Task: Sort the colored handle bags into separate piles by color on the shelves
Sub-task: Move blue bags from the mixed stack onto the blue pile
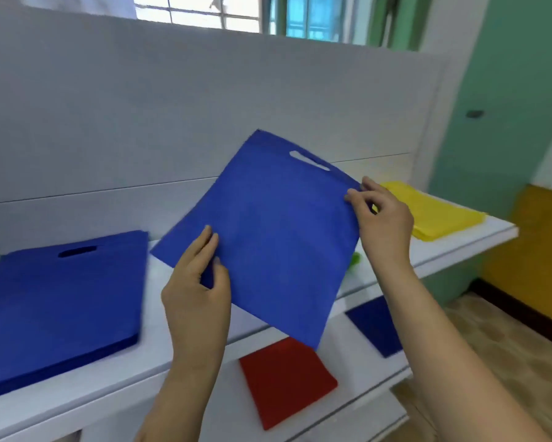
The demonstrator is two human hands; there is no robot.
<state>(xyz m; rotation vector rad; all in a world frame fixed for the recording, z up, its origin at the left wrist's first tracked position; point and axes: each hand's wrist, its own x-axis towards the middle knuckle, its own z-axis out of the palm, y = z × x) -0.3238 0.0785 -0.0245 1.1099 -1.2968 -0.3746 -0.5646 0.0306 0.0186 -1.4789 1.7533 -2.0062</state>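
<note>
Both hands held one blue bag (pixel 268 231) in the air, the left hand (pixel 198 282) pinching its lower-left edge, the right hand (pixel 381 218) its upper-right corner. The blue pile (pixel 60 298) lay on the shelf (pixel 159 355) beyond the left hand, the nearer one.

bright, even daylight comes from the window (pixel 236 14) at the top, whose panes are blown out to white. shadows are soft and faint. the whole view is slightly smeared by motion blur, worst at the left edge. wide-angle distortion bends the white shelf (pixel 459 250) and the back panel (pixel 172 106).
</note>
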